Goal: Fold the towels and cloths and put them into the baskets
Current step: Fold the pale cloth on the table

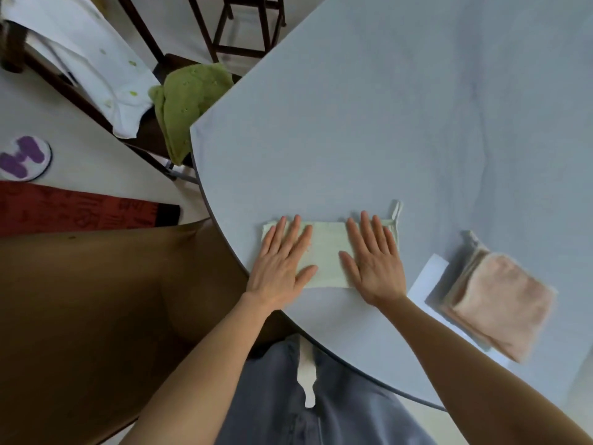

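A: Fingers of both hands lie straight and a little spread, flat on the folded pale green rectangular cloth (327, 252). Neither hand grips anything.

B: Which hand is where?

A: The left hand (284, 261) presses the left half of the cloth, the right hand (373, 258) presses the right half. Between them a bare strip of the cloth shows. A small loop of the cloth sticks out at its far right corner.

B: And where does the cloth lie?

A: On the round light blue table (385, 123), near the edge closest to the person. To the right, well apart from the hands, a stack of folded peach-pink terry towels (500, 303) rests on the same table, partly over a white flat sheet (428, 274).

B: Something beyond the table?

A: Yes. A crumpled green knitted cloth (186, 104) and a white cloth with small green spots (96, 65) lie on a dark wooden chair (64, 81) at the far left.
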### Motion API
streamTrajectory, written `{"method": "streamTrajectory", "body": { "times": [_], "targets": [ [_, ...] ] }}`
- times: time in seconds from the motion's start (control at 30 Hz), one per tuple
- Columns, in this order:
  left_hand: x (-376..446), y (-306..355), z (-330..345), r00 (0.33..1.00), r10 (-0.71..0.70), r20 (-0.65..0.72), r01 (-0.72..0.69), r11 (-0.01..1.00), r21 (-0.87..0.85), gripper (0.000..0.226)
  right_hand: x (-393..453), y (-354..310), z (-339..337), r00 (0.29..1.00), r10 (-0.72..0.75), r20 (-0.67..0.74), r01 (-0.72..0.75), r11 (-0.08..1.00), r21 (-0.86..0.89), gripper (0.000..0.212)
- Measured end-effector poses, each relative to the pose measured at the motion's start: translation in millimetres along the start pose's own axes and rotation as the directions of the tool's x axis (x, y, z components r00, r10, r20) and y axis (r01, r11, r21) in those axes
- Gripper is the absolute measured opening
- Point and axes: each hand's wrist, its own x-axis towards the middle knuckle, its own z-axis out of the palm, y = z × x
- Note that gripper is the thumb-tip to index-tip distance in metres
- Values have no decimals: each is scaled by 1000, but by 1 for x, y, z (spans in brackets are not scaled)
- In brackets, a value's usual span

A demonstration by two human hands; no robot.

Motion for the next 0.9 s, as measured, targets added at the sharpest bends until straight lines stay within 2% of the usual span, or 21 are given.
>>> {"method": "streamTrajectory", "body": {
  "times": [0.1, 0.17, 0.2, 0.23, 0.27, 0.33, 0.37, 0.4, 0.53, 0.6, 0.7, 0.77, 0.9],
  "targets": [
    [-2, -5, -7, 997, 30, 65, -24, 996, -84, 76, -6, 5, -1, 996, 88, -13, -88, 996, -16, 63],
    [-9, -5, -18, 990, -122, -77, 99, 963, -250, 74, -11, 4, -9, 991, 121, -54, -121, 993, -1, 61],
    [-11, -3, -23, 943, -275, -186, 185, 901, -392, 69, -13, 0, -14, 992, 103, -76, -103, 995, 5, 60],
    [-12, 1, -29, 862, -444, -245, 258, 800, -541, 62, -14, -7, -17, 995, 57, -87, -56, 998, 7, 59],
    [-13, 4, -33, 778, -588, -222, 312, 668, -676, 55, -14, -15, -18, 996, -6, -88, 7, 1000, 12, 59],
    [-11, 8, -40, 680, -733, -3, 430, 402, -809, 45, -16, -32, -15, 992, -94, -78, 97, 995, 31, 57],
    [-11, 8, -42, 645, -756, 109, 507, 317, -801, 41, -16, -40, -10, 992, -101, -71, 104, 994, 34, 57],
    [-11, 9, -43, 624, -762, 172, 565, 288, -773, 38, -17, -45, -6, 995, -81, -65, 84, 996, 39, 57],
    [-8, 9, -44, 661, -706, 254, 638, 349, -686, 41, -13, -49, 5, 999, 6, -51, -3, 998, 66, 56],
    [-4, 7, -48, 658, -685, 314, 661, 324, -677, 45, -11, -51, 7, 998, 29, -57, -24, 995, 97, 57],
    [1, 5, -51, 656, -648, 387, 652, 229, -723, 45, -8, -55, 8, 996, 78, -53, -71, 990, 122, 59],
    [-1, 5, -50, 676, -631, 380, 612, 195, -766, 41, -8, -57, 9, 995, 84, -48, -80, 993, 86, 59],
    [-8, 5, -45, 727, -632, 268, 503, 224, -835, 30, -9, -56, 11, 994, 100, -46, -101, 995, 0, 60]
  ]
}}
